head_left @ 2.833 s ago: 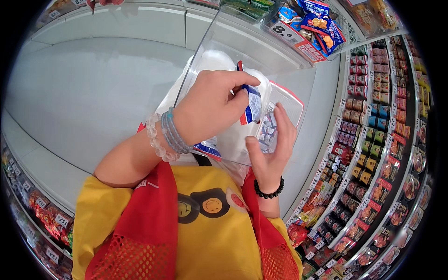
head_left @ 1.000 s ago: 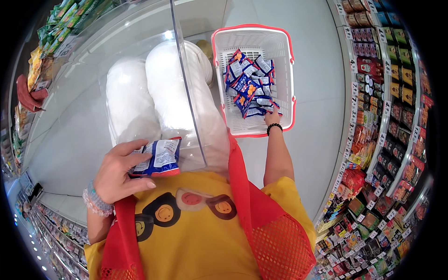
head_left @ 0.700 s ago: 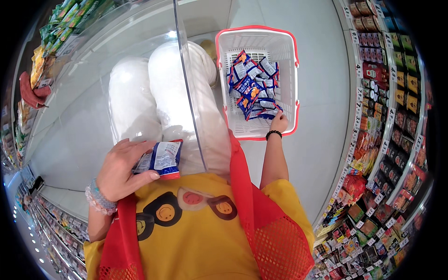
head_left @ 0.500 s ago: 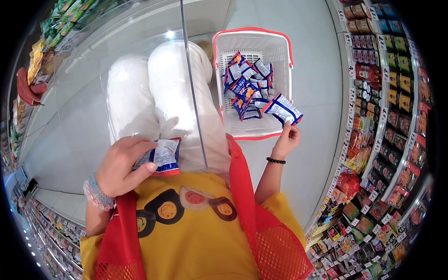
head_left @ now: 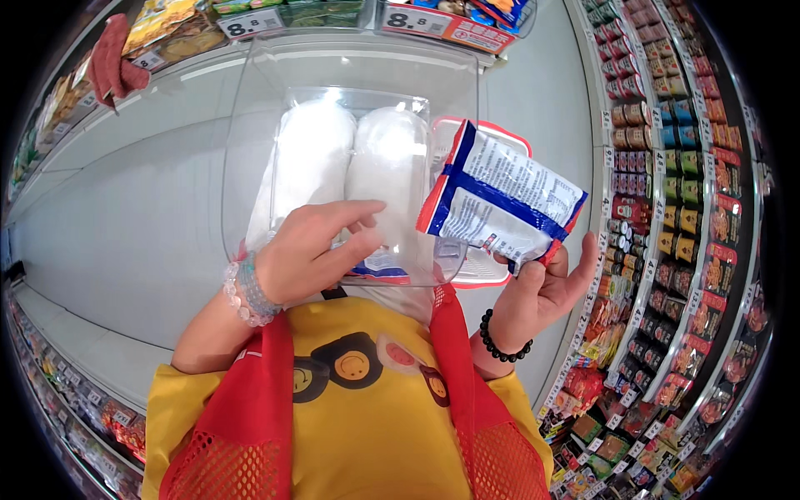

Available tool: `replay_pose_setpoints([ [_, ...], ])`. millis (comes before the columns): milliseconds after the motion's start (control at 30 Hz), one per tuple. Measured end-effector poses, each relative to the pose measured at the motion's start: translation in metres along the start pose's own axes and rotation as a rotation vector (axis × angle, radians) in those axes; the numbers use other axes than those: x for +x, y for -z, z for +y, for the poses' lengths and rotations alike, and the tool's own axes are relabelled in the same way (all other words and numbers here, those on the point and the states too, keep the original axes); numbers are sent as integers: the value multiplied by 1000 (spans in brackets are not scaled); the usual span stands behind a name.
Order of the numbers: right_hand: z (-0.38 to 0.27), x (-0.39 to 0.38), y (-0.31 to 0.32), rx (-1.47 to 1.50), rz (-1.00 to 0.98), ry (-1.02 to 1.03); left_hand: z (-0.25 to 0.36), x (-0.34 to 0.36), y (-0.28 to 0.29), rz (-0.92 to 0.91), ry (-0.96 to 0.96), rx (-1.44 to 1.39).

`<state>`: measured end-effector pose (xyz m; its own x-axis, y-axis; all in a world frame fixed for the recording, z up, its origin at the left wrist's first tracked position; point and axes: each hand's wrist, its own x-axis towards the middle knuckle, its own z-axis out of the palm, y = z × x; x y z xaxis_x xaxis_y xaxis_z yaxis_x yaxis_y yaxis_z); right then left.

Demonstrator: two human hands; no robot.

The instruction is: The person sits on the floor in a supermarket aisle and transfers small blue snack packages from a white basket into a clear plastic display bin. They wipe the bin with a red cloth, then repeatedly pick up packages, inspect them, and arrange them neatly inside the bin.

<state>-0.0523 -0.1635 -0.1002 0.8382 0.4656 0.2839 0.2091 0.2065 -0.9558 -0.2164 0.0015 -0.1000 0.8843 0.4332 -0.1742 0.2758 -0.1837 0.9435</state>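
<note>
A pillow-shaped foil snack packet, silver-white with blue bands and red crimped ends [head_left: 500,196], is raised to the right of the box, tilted, with its printed back face upward. From this view it overlaps the red-rimmed white plastic basket [head_left: 510,138] on the floor and hides part of it. The right hand [head_left: 537,292] pinches the packet's lower corner between thumb and fingers; its outer fingers are extended. The left hand [head_left: 308,250] is half open, thumb and index finger apart, with nothing visible between them. It is positioned over a transparent rectangular plastic box [head_left: 367,67]. A second blue, white and red packet [head_left: 383,272] lies at the box's near end, just below the left hand; contact between the two cannot be determined. The person's white-trousered legs [head_left: 312,150] are visible through the box. Beyond, shelves of packaged goods [head_left: 692,250] line the right side of the grey floor [head_left: 150,192].
</note>
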Motion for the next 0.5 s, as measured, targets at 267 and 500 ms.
replay_pose_setpoints([
  [267, -3, -5, -28, -41, -282, -188, 4, 5, 14, 260, 75, -643],
  [500, -4, 12, -33, -222, -376, -230, 3, 1, 25, 316, -5, -395],
])
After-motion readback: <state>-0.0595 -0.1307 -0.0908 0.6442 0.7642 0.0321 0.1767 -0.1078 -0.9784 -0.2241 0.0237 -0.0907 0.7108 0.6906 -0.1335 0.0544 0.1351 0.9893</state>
